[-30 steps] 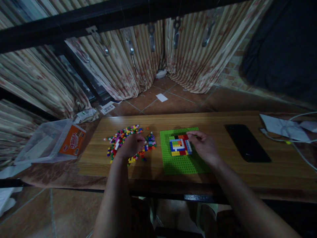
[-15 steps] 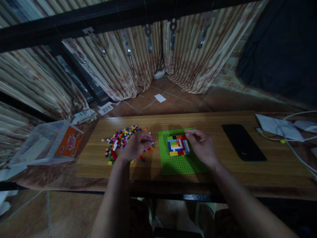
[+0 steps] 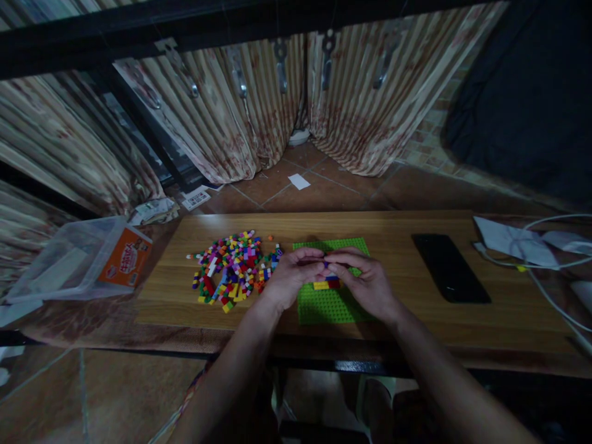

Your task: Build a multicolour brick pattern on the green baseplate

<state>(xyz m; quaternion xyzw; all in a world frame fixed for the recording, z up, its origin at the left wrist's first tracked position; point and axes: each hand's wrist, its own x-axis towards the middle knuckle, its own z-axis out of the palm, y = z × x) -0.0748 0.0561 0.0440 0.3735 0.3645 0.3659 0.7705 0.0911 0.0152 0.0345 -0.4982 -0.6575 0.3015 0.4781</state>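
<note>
Your left hand [image 3: 287, 277] and right hand [image 3: 367, 280], fingers pinched nearly closed, meet on a small dark brick [image 3: 325, 264] over the half-hidden brick block [image 3: 326, 285] on the green baseplate [image 3: 330, 308], head view, loose brick pile [image 3: 240, 259] lying to the left.

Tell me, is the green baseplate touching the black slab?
Apart. The head view shows bare wooden tabletop between the green baseplate and the black slab.
</note>
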